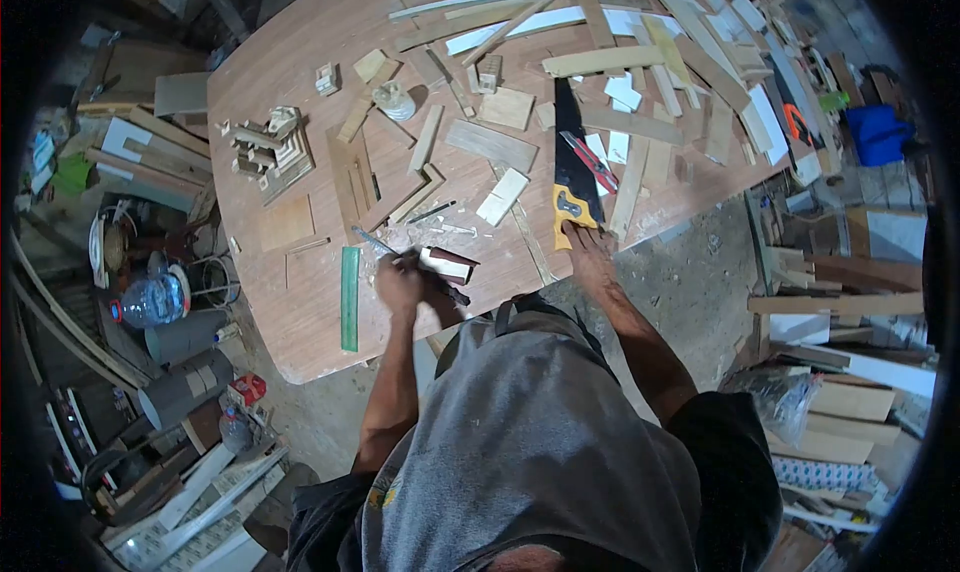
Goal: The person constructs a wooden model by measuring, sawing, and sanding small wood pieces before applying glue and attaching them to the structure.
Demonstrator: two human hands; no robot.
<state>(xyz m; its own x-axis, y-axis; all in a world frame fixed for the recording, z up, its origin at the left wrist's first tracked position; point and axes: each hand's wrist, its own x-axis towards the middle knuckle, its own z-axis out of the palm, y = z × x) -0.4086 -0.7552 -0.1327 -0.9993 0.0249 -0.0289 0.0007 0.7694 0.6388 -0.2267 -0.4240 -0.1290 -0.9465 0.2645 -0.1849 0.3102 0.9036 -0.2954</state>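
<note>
My left hand (400, 284) is closed around a slim tool with a grey blade-like end (370, 239) pointing up and left; its exact kind is hard to make out. Beside that hand lie a white and dark-brown piece (447, 265) and a green ruler-like strip (350, 299). My right hand (590, 249) grips the yellow handle of a handsaw (566, 122) near the table's front edge. The saw's black blade points away from me, its far end reaching a wood strip. A red utility knife (590, 162) lies across the blade.
Wood offcuts (492, 146) and long strips (700, 32) cover much of the table (310, 332). A small wooden model (270, 147) stands at left, near a clear jar (394, 102). Stacked boards (840, 302) lie right; a large water bottle (152, 300) sits left.
</note>
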